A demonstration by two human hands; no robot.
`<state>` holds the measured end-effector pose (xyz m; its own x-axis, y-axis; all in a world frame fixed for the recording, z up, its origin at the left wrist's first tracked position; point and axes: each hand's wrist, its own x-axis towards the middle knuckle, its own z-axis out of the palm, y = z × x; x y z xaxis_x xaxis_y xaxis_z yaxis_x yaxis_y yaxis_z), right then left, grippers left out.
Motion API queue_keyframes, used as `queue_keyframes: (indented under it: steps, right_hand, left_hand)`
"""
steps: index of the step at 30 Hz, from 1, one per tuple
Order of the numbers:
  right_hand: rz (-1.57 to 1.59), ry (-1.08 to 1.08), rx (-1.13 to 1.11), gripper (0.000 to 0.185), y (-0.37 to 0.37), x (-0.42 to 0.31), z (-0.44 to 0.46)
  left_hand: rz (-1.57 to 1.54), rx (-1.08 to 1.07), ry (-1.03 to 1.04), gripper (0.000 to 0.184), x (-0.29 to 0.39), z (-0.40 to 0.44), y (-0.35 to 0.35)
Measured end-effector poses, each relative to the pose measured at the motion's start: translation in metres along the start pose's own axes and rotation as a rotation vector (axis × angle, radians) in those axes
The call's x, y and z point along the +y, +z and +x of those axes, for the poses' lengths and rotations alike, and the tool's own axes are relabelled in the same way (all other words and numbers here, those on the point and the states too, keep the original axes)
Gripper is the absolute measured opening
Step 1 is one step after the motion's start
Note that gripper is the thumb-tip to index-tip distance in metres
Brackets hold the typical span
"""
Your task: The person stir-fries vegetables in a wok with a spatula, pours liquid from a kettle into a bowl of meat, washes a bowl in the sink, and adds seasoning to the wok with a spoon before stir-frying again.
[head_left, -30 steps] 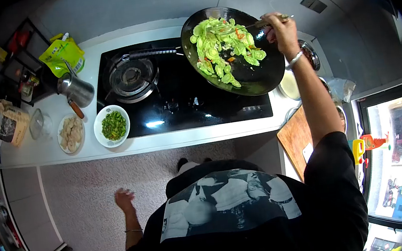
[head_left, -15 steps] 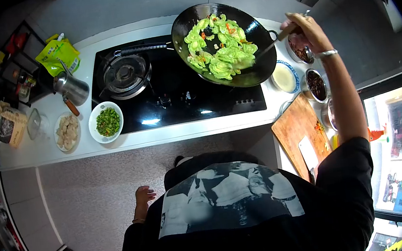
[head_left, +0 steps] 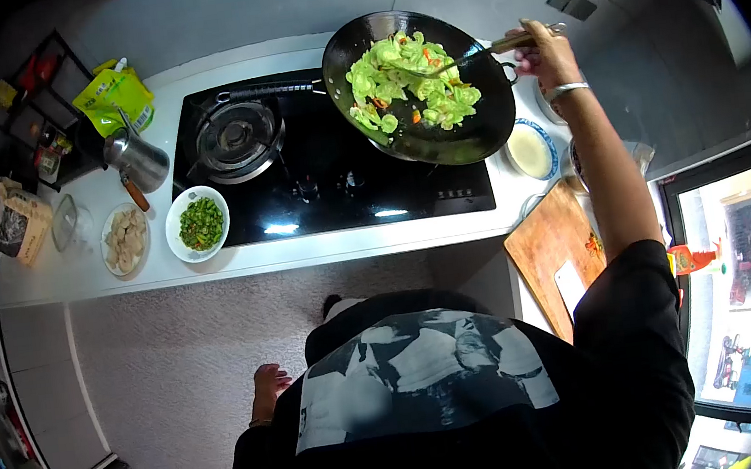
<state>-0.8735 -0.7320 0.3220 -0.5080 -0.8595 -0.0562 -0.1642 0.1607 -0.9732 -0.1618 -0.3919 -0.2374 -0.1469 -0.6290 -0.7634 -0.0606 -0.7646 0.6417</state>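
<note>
My right hand [head_left: 545, 55] is closed around the wooden handle of a metal spatula [head_left: 465, 58], over the wok's right rim. The spatula's head is among light green vegetable slices [head_left: 448, 98] with bits of orange, partly hidden by them. They lie in a black wok [head_left: 489, 129] over the stove's right side, its long handle pointing left. My left hand [head_left: 269, 382] hangs low beside my body, away from the counter, holding nothing, with its fingers loosely apart.
A bowl of chopped green pieces [head_left: 199, 223], a plate of pale chunks [head_left: 125, 240] and a metal pot [head_left: 141, 159] stand left of the bare burner [head_left: 237, 133]. At right are a pale-filled bowl [head_left: 530, 150] and a cutting board [head_left: 539, 248] with a cleaver [head_left: 570, 286].
The spatula has swung up and left through the slices, its head now nearer the wok's middle. My right hand has shifted slightly left. My left hand stays low at my side.
</note>
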Motion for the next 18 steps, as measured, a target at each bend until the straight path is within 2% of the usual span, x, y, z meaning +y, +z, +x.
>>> queue_keyframes:
  steps: [2, 3, 5, 7, 8, 9, 11, 12, 13, 15, 17, 18]
  right_hand:
    - [-0.145, -0.056, 0.000, 0.037, -0.009, -0.022, -0.018]
    - [-0.197, -0.098, -0.117, 0.036, -0.023, -0.026, -0.017]
    - [-0.476, -0.104, -0.208, 0.034, -0.035, -0.045, -0.038]
    - [-0.590, -0.241, -0.273, 0.031, -0.058, -0.017, -0.021]
    - [-0.665, -0.268, -0.238, 0.029, -0.049, -0.023, -0.037]
    - [-0.634, -0.216, -0.215, 0.026, -0.039, -0.018, -0.042]
    - [-0.593, -0.255, -0.220, 0.026, -0.027, 0.009, -0.032]
    - [-0.447, -0.303, -0.258, 0.025, -0.023, 0.029, -0.019]
    - [-0.301, -0.352, -0.296, 0.024, -0.018, 0.044, -0.003]
    - [-0.172, -0.294, -0.278, 0.022, -0.005, 0.051, 0.005]
    - [-0.264, -0.389, -0.377, 0.022, 0.001, 0.057, 0.013]
    - [-0.430, -0.467, -0.420, 0.022, 0.005, 0.044, -0.004]
  left_hand:
    - [0.057, -0.007, 0.018, 0.024, -0.024, 0.002, -0.009]
    - [0.096, -0.014, 0.030, 0.024, -0.038, 0.001, -0.014]
    - [0.222, -0.041, 0.095, 0.024, -0.063, -0.001, -0.022]
    - [0.300, -0.087, 0.176, 0.024, -0.082, -0.002, -0.026]
    - [0.298, -0.140, 0.221, 0.024, -0.091, -0.002, -0.027]
    - [0.159, -0.064, 0.090, 0.024, -0.093, 0.001, -0.024]
    - [-0.139, 0.111, -0.150, 0.025, -0.094, 0.007, -0.018]
    - [0.292, 0.094, 0.140, 0.026, -0.086, 0.004, -0.017]
    - [0.415, 0.080, 0.198, 0.025, -0.080, 0.002, -0.015]
    - [0.432, 0.069, 0.179, 0.025, -0.072, 0.001, -0.015]
    - [0.391, 0.071, 0.150, 0.025, -0.066, -0.002, -0.018]
    - [0.380, 0.073, 0.140, 0.024, -0.065, -0.002, -0.019]
